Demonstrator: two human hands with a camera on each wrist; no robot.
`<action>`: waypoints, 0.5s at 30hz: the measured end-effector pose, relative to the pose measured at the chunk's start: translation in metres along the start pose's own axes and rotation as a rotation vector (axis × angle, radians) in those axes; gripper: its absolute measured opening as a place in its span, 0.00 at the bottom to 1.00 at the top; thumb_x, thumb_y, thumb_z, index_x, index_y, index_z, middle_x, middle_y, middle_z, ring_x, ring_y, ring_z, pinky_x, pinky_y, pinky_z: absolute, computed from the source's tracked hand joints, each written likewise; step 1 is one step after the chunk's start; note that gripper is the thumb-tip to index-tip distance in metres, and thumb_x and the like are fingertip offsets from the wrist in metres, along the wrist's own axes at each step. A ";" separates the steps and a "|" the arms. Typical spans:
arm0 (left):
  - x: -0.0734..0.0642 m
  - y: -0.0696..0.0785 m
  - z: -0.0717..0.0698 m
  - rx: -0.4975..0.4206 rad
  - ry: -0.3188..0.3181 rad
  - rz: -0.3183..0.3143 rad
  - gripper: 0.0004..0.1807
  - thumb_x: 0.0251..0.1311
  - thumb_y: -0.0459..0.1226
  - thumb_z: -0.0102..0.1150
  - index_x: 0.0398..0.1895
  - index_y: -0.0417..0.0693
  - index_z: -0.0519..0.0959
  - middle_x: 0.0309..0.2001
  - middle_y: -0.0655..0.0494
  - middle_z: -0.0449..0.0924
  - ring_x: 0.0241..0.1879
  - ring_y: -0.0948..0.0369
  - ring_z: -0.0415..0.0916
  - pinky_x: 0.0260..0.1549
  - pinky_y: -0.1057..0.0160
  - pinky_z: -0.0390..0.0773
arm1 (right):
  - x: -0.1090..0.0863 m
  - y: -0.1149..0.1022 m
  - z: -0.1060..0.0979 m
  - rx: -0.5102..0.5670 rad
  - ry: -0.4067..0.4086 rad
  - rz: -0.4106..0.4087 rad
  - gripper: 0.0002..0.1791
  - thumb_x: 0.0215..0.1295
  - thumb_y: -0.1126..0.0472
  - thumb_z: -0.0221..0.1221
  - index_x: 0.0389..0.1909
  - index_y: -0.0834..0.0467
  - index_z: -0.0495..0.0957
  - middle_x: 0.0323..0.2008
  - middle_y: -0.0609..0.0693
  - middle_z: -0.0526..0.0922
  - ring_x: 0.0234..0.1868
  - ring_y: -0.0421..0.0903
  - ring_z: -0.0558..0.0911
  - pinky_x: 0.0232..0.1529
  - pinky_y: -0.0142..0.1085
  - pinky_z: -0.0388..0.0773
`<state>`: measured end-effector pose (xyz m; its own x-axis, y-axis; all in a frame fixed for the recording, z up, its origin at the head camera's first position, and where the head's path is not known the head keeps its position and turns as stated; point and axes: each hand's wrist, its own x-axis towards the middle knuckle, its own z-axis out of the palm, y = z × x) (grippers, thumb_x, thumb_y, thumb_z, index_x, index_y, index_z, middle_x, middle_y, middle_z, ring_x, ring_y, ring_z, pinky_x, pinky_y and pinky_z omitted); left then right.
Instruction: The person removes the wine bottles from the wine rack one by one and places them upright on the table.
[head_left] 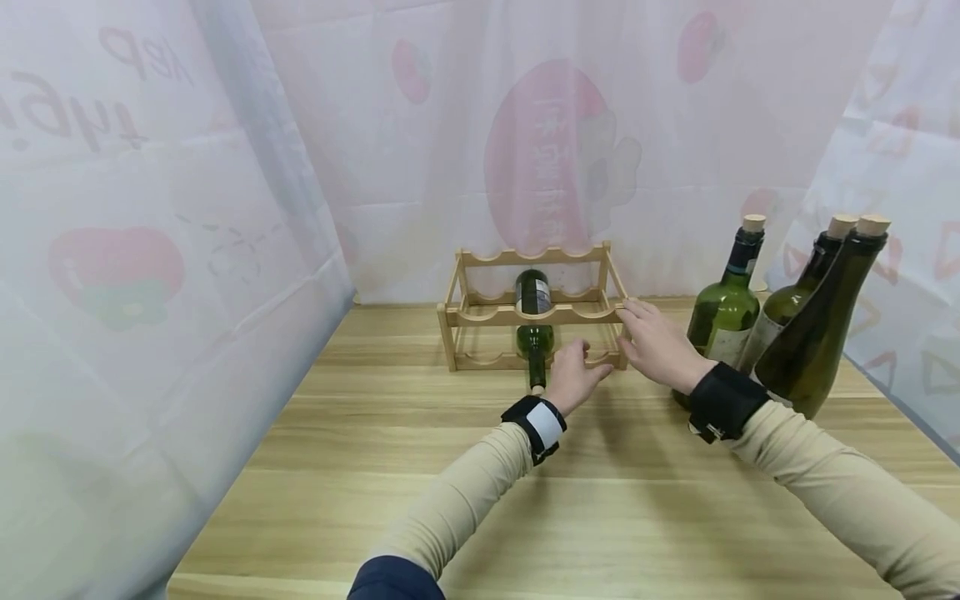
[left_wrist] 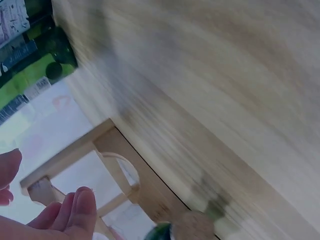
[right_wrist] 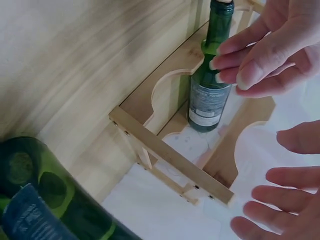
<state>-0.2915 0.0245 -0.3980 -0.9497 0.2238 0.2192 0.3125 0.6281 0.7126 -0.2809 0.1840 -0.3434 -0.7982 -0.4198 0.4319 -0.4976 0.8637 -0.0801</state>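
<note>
A green wine bottle (head_left: pixel 535 337) lies in the middle of a two-tier wooden wine rack (head_left: pixel 491 317), its corked neck pointing toward me. My left hand (head_left: pixel 573 379) hovers just right of the bottle's neck, with loosely bent fingers and nothing in them; this hand (left_wrist: pixel 65 220) is also empty in the left wrist view. At the rack's right end is my right hand (head_left: pixel 663 343), fingers spread. In the right wrist view, the right hand (right_wrist: pixel 290 190) holds nothing and appears slightly apart from the rack (right_wrist: pixel 170 155).
Three corked bottles stand on the right of the wooden table (head_left: pixel 337 467): a green one (head_left: pixel 723 317), a dark one (head_left: pixel 787 304) behind, and a taller dark one (head_left: pixel 817 333) in front. A printed white curtain (head_left: pixel 405 167) encloses the back and sides.
</note>
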 end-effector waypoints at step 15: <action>0.012 -0.037 -0.014 0.227 0.169 -0.182 0.14 0.55 0.37 0.66 0.40 0.36 0.79 0.49 0.40 0.73 0.49 0.46 0.67 0.49 0.51 0.72 | 0.035 0.006 0.033 -0.183 -0.023 0.076 0.15 0.63 0.66 0.57 0.49 0.66 0.78 0.56 0.65 0.77 0.63 0.65 0.68 0.62 0.60 0.66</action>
<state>-0.3145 -0.0065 -0.4129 -0.9746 -0.0217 0.2230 0.1167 0.8005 0.5878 -0.3230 0.1648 -0.3588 -0.8400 -0.3557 0.4097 -0.3672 0.9286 0.0534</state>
